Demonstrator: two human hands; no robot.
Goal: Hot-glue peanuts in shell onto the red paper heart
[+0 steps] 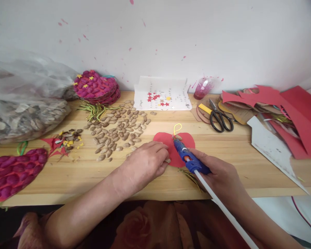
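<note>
My right hand (217, 169) is wrapped round a blue hot glue gun (182, 152) with a long white glue stick (220, 204) out of its back. The nozzle is over the top of a red heart-shaped cutout (173, 157), close to a peanut shell (178, 137) there and below a yellow cord loop (177, 128). At the heart's left edge, my left hand (152, 159) has its fingers closed on a peanut (167, 160), whose end shows past the fingertips. Many loose peanuts (124, 129) lie beyond my left hand.
Pink-painted peanut hearts are stacked (95, 86) at the back left; another painted heart (17, 173) lies front left. A plastic bag (23, 100) stands behind it. Scissors (220, 117), a stained cup (203, 88), paper with stars (162, 93) and red card (305, 121) are also there.
</note>
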